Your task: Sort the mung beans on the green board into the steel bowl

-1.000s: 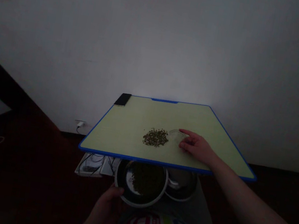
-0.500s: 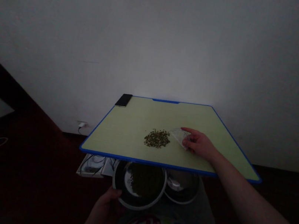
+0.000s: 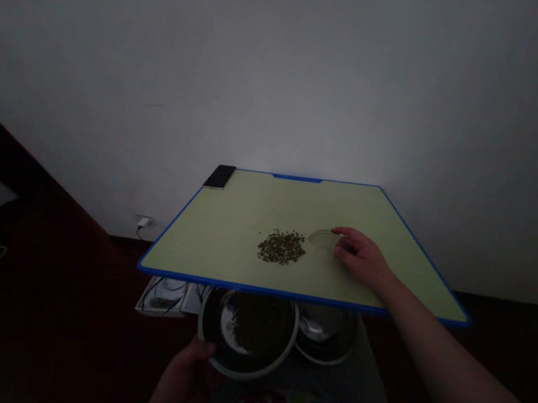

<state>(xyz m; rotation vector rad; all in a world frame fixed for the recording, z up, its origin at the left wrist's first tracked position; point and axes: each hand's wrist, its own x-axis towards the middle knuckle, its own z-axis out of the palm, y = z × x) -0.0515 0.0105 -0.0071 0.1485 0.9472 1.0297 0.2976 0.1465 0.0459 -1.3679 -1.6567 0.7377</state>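
A loose pile of small brown-green beans or seeds point(image 3: 282, 248) lies on the pale yellow-green tabletop point(image 3: 270, 195). Just right of it, my right hand point(image 3: 360, 255) pinches a clear plastic half-round piece that looks like a protractor point(image 3: 320, 235); its curved edge faces the pile and does not visibly touch it. Below the table's front edge, my left hand point(image 3: 187, 374) grips the rim of a metal bowl point(image 3: 243, 374), thumb on top. Dark greenish grains point(image 3: 258, 324) cover part of the bowl's bottom.
A second metal bowl point(image 3: 321, 354) rests on my lap, partly under the table. A black phone point(image 3: 220, 177) lies at the table's far left corner. Boxes with cables point(image 3: 164, 297) stand below. A plugged charger point(image 3: 143, 222) sits at the wall point(image 3: 288, 70).
My right hand has drawn slightly right with the protractor, whose angle has changed so mostly its curved edge shows. The view has shifted a little. The left hand still holds the bowl.
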